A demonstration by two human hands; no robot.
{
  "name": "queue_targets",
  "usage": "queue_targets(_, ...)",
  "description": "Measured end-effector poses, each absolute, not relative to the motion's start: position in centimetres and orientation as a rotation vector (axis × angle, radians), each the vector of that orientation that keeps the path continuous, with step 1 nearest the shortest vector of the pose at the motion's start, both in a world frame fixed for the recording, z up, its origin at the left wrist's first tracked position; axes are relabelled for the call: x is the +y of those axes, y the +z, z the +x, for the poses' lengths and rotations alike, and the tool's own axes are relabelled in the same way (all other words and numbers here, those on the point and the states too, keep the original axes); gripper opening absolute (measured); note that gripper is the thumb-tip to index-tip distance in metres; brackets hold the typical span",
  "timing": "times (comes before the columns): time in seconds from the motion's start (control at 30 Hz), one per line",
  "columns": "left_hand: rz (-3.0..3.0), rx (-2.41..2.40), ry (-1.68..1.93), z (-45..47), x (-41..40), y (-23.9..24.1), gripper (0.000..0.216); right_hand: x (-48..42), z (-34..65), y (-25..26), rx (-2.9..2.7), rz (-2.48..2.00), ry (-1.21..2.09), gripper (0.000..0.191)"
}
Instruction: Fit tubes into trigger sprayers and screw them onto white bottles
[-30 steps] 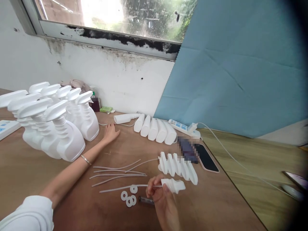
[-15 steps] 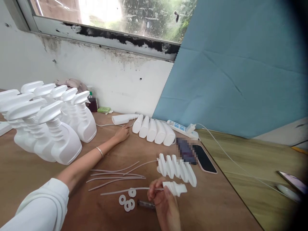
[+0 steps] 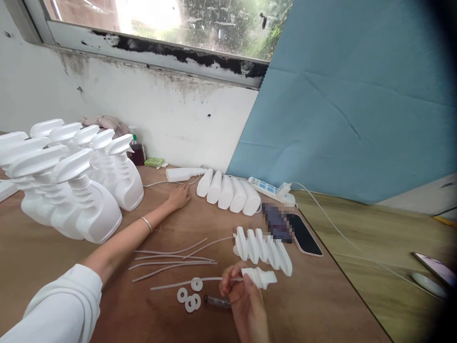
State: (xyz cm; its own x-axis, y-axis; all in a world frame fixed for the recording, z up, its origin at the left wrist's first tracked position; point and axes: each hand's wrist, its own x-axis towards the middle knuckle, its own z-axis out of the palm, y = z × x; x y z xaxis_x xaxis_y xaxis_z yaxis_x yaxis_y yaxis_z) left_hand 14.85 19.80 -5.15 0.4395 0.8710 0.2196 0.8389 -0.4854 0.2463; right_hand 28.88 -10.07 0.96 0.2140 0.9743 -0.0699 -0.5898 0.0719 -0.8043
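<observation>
My left hand [image 3: 179, 196] rests on the table with its fingers stretched out and nothing in it. Its fingertips are near a row of long white plastic pieces [image 3: 225, 192] and one similar piece [image 3: 183, 174] lying sideways. Held between the thumb and fingers of my right hand [image 3: 247, 300] is a white moulded spray-nozzle part [image 3: 260, 277]; a thin clear tube [image 3: 171, 286] runs leftward from it. Several white ring washers [image 3: 182, 295] and a clear-handled tool [image 3: 217, 301] lie beside this hand. Loose tubes [image 3: 171, 263] and several slanted white parts [image 3: 264, 248] lie farther back.
White spray bottles [image 3: 98, 212] stand grouped at the left. Along the back are a dark bottle [image 3: 138, 153], a green box [image 3: 154, 162] and a power strip [image 3: 266, 187] with a cable. Two phones, one pink-edged [image 3: 306, 237], lie near the table's right edge.
My left hand has drawn back slightly toward me and left from the white pieces. My right hand holds the nozzle part in nearly the same place.
</observation>
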Motion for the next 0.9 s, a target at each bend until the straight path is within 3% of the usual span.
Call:
queue_targets(0.5, 2.522, 1.676, 0.495, 13.5, 22.0, -5.9, 0.046, -10.2, 29.0, 1.2, -0.547, -0.841, 1.270, 0.020)
queue_targets(0.9, 2.445, 1.626, 0.573, 12.8, 23.1, -5.6, 0.039, -10.2, 29.3, 0.9, -0.579, -0.812, 1.287, 0.019)
